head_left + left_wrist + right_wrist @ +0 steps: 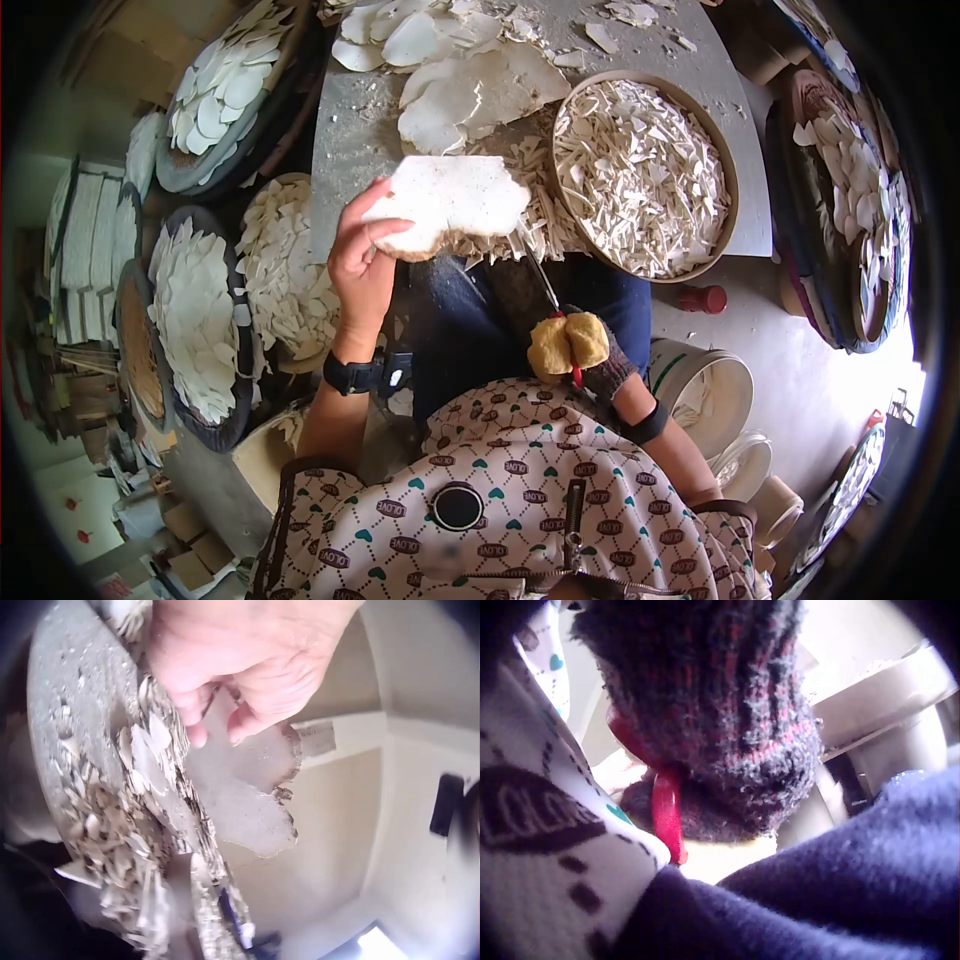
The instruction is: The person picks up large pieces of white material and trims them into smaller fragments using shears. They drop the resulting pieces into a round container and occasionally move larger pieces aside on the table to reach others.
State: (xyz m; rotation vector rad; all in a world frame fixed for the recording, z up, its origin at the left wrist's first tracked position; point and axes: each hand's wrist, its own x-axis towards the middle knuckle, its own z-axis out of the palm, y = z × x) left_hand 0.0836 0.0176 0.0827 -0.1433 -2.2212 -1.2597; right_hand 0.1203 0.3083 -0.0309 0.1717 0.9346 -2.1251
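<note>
The white slab (445, 205) is up in the air over the near edge of the grey counter (350, 150), with its ragged brown edge towards the person's lap. From where I stand, going left to right, a dark-rimmed tray of pale slices (225, 95) comes first, with another heap of slices (195, 320) nearer the person and a container of broken pieces (285, 265) beside it. Next comes the bare left hand (362, 245), pinching the slab at its left end between thumb and fingers, a black band (350, 374) round the wrist. Beyond the slab, large thin sheets (480, 95) lie on the counter, and loose chips (545, 205) are piled by its near edge. Scissors (541, 275) with red handles and yellow padding (568, 345) point up towards the slab's lower right corner; I can't tell whether the blades touch it. The right hand (605, 378), in a knitted glove, has its fingers curled round those handles above the lap. Further right sit a round tray (735, 200) full of narrow fragments, a red object (702, 299) below it, a pale bucket (738, 385) and another tray holding slices (850, 200).
</note>
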